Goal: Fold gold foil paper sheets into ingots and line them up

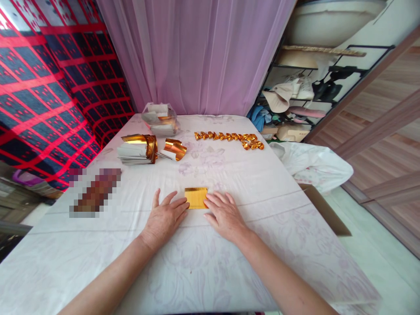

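While both palms lie flat and open on the table (98,245), the gold foil sheet (196,197) sits between them; left hand (165,217) and right hand (224,214) fingertips seemingly touch its short edges; long axis left-right.

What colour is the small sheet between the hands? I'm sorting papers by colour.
Shiny gold, seen in the head view: the sheet lies flat between the left hand and right hand.

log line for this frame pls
left hand: flat, touching gold sheet | right hand: flat, touching sheet | table: folded gold row, paper stack
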`<action>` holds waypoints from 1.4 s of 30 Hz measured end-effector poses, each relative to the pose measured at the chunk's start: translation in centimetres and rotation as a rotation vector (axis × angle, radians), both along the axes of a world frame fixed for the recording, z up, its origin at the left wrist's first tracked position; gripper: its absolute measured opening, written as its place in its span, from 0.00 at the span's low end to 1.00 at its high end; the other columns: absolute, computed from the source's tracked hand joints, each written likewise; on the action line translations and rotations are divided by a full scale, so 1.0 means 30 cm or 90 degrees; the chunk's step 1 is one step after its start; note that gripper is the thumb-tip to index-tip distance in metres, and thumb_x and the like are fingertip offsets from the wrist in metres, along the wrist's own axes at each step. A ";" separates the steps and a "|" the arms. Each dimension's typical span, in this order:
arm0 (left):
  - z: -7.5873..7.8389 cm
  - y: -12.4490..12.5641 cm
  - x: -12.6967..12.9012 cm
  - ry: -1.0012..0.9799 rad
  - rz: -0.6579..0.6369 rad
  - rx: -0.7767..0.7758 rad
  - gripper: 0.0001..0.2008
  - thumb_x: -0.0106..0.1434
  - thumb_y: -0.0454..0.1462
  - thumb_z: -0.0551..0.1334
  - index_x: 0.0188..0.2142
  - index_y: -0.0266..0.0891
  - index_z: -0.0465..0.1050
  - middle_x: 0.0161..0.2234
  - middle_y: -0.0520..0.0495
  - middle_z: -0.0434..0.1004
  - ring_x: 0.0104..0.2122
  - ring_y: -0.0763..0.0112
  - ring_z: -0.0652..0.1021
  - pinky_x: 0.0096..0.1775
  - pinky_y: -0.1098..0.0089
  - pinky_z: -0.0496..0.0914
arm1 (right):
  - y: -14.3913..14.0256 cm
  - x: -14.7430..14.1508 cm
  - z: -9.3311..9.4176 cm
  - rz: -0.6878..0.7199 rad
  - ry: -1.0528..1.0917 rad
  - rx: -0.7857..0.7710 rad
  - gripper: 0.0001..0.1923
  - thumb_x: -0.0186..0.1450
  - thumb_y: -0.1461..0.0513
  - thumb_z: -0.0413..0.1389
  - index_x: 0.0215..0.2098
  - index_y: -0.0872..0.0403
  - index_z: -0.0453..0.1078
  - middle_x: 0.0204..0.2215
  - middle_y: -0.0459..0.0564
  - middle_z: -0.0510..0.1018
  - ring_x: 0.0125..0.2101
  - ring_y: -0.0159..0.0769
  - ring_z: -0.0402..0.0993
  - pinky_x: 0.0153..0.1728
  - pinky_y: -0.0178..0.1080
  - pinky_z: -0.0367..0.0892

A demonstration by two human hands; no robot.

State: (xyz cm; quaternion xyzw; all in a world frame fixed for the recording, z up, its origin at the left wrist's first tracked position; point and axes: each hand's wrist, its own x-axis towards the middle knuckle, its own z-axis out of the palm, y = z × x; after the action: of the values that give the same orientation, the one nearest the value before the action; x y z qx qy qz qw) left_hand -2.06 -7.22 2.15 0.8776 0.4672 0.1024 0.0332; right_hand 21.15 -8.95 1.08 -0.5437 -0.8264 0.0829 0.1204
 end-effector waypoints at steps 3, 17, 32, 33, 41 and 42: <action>0.024 0.026 0.017 -0.011 0.001 -0.003 0.11 0.69 0.40 0.57 0.44 0.52 0.78 0.47 0.52 0.81 0.52 0.54 0.74 0.62 0.37 0.37 | 0.021 -0.005 0.016 0.005 0.021 0.029 0.12 0.67 0.58 0.56 0.48 0.50 0.75 0.53 0.51 0.76 0.56 0.45 0.65 0.59 0.52 0.55; 0.004 0.045 0.025 0.013 -0.064 0.108 0.13 0.70 0.36 0.53 0.37 0.45 0.77 0.33 0.51 0.80 0.35 0.66 0.77 0.63 0.44 0.47 | 0.026 -0.011 -0.019 0.049 0.017 0.108 0.07 0.68 0.64 0.55 0.39 0.50 0.75 0.42 0.48 0.80 0.43 0.38 0.71 0.45 0.43 0.60; -0.036 0.068 0.025 -0.065 -0.031 0.112 0.11 0.71 0.38 0.54 0.38 0.41 0.75 0.35 0.50 0.80 0.36 0.64 0.78 0.59 0.45 0.55 | 0.034 -0.008 -0.035 -0.002 0.167 0.147 0.08 0.69 0.62 0.53 0.33 0.51 0.73 0.36 0.48 0.78 0.38 0.37 0.70 0.42 0.42 0.61; -0.035 0.068 0.023 -0.074 -0.026 0.097 0.11 0.71 0.38 0.54 0.37 0.42 0.75 0.36 0.50 0.80 0.37 0.63 0.78 0.59 0.44 0.55 | 0.036 -0.006 -0.037 -0.009 0.175 0.143 0.09 0.70 0.62 0.53 0.33 0.51 0.73 0.36 0.48 0.78 0.38 0.37 0.70 0.42 0.42 0.61; -0.040 0.078 0.009 -0.156 0.030 -0.006 0.08 0.67 0.40 0.59 0.34 0.42 0.75 0.41 0.47 0.77 0.41 0.61 0.75 0.57 0.46 0.60 | 0.042 -0.012 -0.045 -0.074 0.171 0.106 0.08 0.69 0.61 0.53 0.33 0.52 0.71 0.35 0.48 0.76 0.38 0.38 0.69 0.41 0.41 0.59; -0.044 0.080 0.008 -0.165 0.034 -0.015 0.08 0.67 0.40 0.59 0.34 0.42 0.75 0.41 0.47 0.76 0.42 0.61 0.75 0.57 0.47 0.60 | 0.043 -0.014 -0.044 -0.082 0.168 0.103 0.08 0.69 0.61 0.52 0.33 0.52 0.71 0.34 0.48 0.76 0.38 0.38 0.69 0.40 0.41 0.59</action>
State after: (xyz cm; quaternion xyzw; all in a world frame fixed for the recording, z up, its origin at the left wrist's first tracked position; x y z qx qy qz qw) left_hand -1.81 -4.80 0.83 0.8437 0.4834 0.2107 0.1006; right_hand 20.74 -7.68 -0.25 -0.5684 -0.7710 0.0790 0.2763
